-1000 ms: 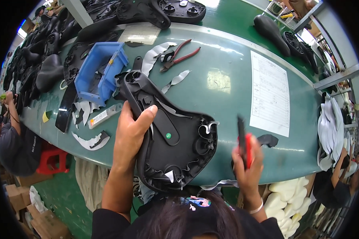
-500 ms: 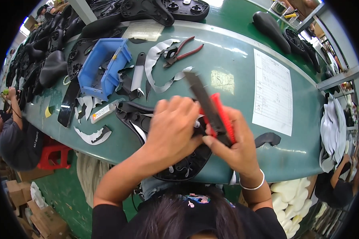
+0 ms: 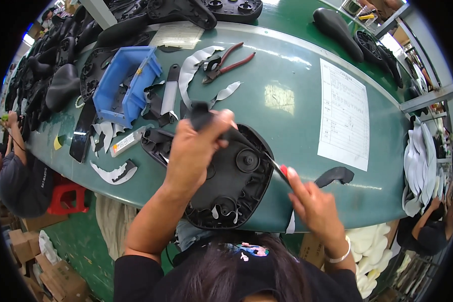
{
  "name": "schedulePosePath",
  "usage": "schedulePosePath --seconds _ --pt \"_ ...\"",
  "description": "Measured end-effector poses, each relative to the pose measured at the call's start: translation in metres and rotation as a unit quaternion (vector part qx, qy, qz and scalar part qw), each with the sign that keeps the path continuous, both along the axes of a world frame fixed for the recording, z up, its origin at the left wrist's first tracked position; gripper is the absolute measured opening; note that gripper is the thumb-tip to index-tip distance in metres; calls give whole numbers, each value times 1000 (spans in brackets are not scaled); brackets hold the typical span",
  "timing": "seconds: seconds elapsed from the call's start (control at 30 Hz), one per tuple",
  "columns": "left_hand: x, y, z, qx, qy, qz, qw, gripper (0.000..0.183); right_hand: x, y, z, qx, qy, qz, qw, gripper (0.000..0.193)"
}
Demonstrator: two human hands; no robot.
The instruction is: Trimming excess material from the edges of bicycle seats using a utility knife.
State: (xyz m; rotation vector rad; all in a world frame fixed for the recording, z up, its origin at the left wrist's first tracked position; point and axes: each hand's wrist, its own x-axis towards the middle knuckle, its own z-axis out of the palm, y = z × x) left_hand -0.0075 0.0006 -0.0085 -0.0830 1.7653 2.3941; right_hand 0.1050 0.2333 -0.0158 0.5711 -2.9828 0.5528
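A black bicycle saddle (image 3: 221,178) lies underside up at the table's near edge, its wide end toward the right. My left hand (image 3: 194,148) is closed on a strip of black cover material (image 3: 201,115), which stretches from my fingers to the saddle's far right rim. My right hand (image 3: 312,206) grips a red-handled knife (image 3: 283,170); most of its handle is hidden in my fingers. The thin blade points up and left, its tip at the saddle's rim where the strip leaves it. Small white-backed flaps show inside the saddle's near rim.
Left of the saddle are a blue bin (image 3: 128,90), a blade case (image 3: 127,143) and trimmed scraps (image 3: 117,173). Red-handled pliers (image 3: 229,63) lie beyond. A paper sheet (image 3: 343,113) and a dark scrap (image 3: 334,176) lie to the right. Many saddles (image 3: 63,90) are piled far left.
My hands have moved apart: the left to the left with the strip, the right down and right with the knife. The blade is now at the rim, and more of the saddle's underside shows.
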Motion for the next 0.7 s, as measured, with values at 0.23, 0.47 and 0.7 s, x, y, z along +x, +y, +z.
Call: schedulePosePath --seconds 0.23,0.47,0.7 --pt "-1 8 11 -127 199 -349 907 19 -8 -33 0 25 27 -83 996 60" --pt "-20 -30 -13 411 91 -79 904 20 7 -44 6 -16 -35 -122 992 56" --pt "-24 -16 8 -584 269 -231 730 35 -31 -22 5 -72 72 -57 993 55"
